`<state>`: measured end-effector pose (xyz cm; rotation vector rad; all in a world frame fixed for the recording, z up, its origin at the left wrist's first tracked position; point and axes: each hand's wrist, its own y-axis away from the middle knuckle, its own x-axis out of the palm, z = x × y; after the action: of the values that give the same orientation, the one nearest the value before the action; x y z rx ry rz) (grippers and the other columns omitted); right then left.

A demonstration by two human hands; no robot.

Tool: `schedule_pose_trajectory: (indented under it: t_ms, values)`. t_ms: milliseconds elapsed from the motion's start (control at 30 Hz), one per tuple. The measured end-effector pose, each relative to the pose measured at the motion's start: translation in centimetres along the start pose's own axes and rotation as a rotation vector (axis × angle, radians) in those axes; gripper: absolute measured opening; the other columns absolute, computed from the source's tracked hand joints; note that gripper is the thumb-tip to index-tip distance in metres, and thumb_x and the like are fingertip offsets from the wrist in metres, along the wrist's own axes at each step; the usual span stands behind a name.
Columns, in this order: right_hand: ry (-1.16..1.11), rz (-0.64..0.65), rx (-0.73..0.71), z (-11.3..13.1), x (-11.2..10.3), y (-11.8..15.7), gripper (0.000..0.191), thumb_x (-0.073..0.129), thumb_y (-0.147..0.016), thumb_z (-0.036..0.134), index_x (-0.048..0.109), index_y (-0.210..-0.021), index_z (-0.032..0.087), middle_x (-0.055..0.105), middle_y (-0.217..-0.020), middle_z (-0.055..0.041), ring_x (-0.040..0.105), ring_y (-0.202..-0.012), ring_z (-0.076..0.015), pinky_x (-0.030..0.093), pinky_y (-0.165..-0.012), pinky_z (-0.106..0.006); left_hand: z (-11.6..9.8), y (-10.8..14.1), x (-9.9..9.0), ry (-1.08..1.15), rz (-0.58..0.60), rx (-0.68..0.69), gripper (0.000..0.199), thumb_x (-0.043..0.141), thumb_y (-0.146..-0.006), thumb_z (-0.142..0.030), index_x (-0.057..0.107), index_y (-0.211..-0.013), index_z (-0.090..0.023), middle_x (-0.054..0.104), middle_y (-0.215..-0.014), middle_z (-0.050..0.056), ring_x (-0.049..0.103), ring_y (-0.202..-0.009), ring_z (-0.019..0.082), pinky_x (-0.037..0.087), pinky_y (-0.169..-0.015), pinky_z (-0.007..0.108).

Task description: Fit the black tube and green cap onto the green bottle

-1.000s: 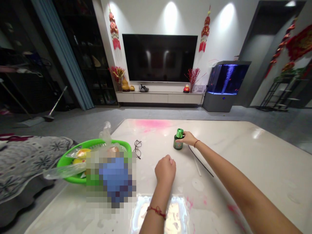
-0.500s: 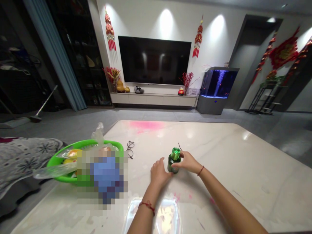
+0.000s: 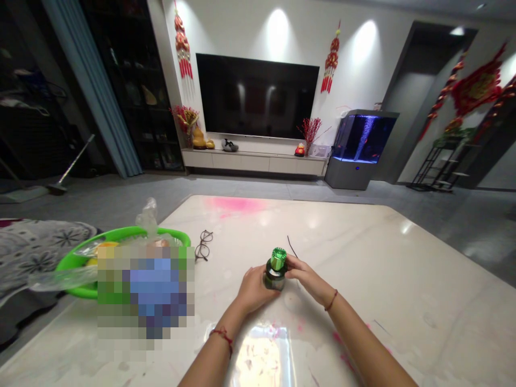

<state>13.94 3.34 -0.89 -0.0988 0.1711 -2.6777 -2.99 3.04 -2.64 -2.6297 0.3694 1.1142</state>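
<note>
A small dark glass bottle (image 3: 274, 280) with a shiny green faceted cap (image 3: 278, 258) stands at the middle of the table, between both hands. My left hand (image 3: 253, 290) is closed around the body from the left, its thumb across the near side. From the right, my right hand (image 3: 305, 277) grips it near the base of the cap with thumb and fingers; some fingertips are hidden behind it. Each wrist wears a thin red cord.
Folded glasses (image 3: 204, 245) lie left of the bottle, and a thin dark stick (image 3: 292, 246) lies behind it. A green basket (image 3: 76, 244) with plastic bags and a blurred blue patch stands at the left. Pink stains (image 3: 236, 204) mark the pale table (image 3: 363, 242).
My left hand, which was open beside the bottle, has closed around it. The bottle has come slightly left in view, and my right hand's fingers have shifted to its right side.
</note>
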Motion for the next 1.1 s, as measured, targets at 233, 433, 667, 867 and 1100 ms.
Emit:
schedule_pose_trajectory:
  t_ms: [233, 433, 667, 867, 1100]
  values:
    - [-0.014, -0.052, 0.031, 0.4, -0.1, 0.6, 0.044, 0.052, -0.069, 0.025, 0.060, -0.112, 0.021, 0.053, -0.126, -0.0032, 0.039, -0.122, -0.0229, 0.021, -0.106, -0.039, 0.2, 0.0, 0.1, -0.001, -0.014, -0.027, 0.044, 0.067, -0.054, -0.029, 0.062, -0.098, -0.022, 0.066, -0.097, 0.002, 0.056, -0.091, 0.022, 0.036, -0.088, 0.032]
    - [0.019, -0.167, 0.039, 0.8, -0.3, 1.0, 0.043, 0.058, -0.070, 0.045, 0.065, -0.104, 0.020, 0.055, -0.123, -0.0063, 0.039, -0.122, -0.0239, 0.022, -0.105, -0.040, 0.2, -0.1, 0.1, -0.003, -0.007, -0.019, 0.043, 0.067, -0.054, -0.027, 0.062, -0.097, -0.021, 0.066, -0.095, 0.002, 0.055, -0.090, 0.022, 0.037, -0.084, 0.031]
    - [0.060, -0.467, 0.093, -0.2, -1.7, 0.8, 0.048, 0.052, -0.069, 0.059, 0.066, -0.085, 0.016, 0.067, -0.090, -0.0085, 0.056, -0.102, -0.0254, 0.032, -0.097, -0.041, 0.3, -0.1, 0.3, -0.017, -0.007, -0.048, 0.044, 0.066, -0.056, -0.026, 0.059, -0.099, -0.022, 0.066, -0.098, 0.002, 0.056, -0.092, 0.023, 0.031, -0.093, 0.036]
    - [-0.053, -0.310, 0.004, -0.3, -1.2, 1.1, 0.049, 0.051, -0.077, 0.052, 0.050, -0.117, 0.024, 0.062, -0.110, -0.0069, 0.048, -0.115, -0.0191, 0.030, -0.099, -0.038, 0.3, -0.1, 0.2, 0.002, 0.000, -0.044, 0.045, 0.066, -0.056, -0.025, 0.058, -0.100, -0.023, 0.065, -0.100, 0.002, 0.056, -0.095, 0.024, 0.029, -0.096, 0.037]
    - [-0.001, -0.466, -0.033, 0.2, -1.6, 1.1, 0.059, 0.048, -0.075, 0.058, 0.047, -0.117, 0.016, 0.062, -0.061, -0.0008, 0.060, -0.083, -0.0216, 0.040, -0.084, -0.040, 0.0, -0.1, 0.1, 0.009, 0.016, -0.062, 0.046, 0.067, -0.054, -0.028, 0.059, -0.099, -0.022, 0.064, -0.104, 0.003, 0.054, -0.099, 0.025, 0.032, -0.093, 0.037]
